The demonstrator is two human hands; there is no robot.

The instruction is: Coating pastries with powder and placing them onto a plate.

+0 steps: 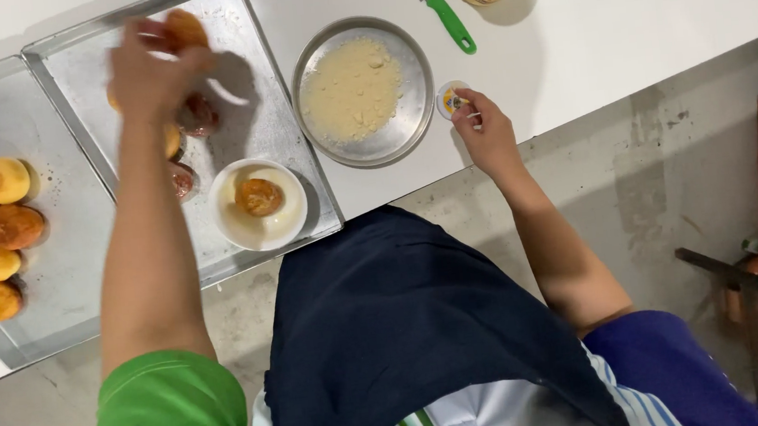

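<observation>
— Golden bun (183,26), is that what the left hand (148,76) has?

— Yes, the fingers are curled around it, up over the inner metal tray (273,121). The hand is blurred, so the exact grip is hard to read.

— And the right hand (485,129)?

— Fingertips pinched on a small round lid or cap (452,98) lying on the white counter (620,23), just beside the steel plate of pale crumbs (363,90).

— Other buns?

— 1 sits in the white bowl (259,204) on that same tray; 5 lie on the outer tray (61,281), well apart from both hands. A green-handled knife (439,5) lies above the plate.
</observation>
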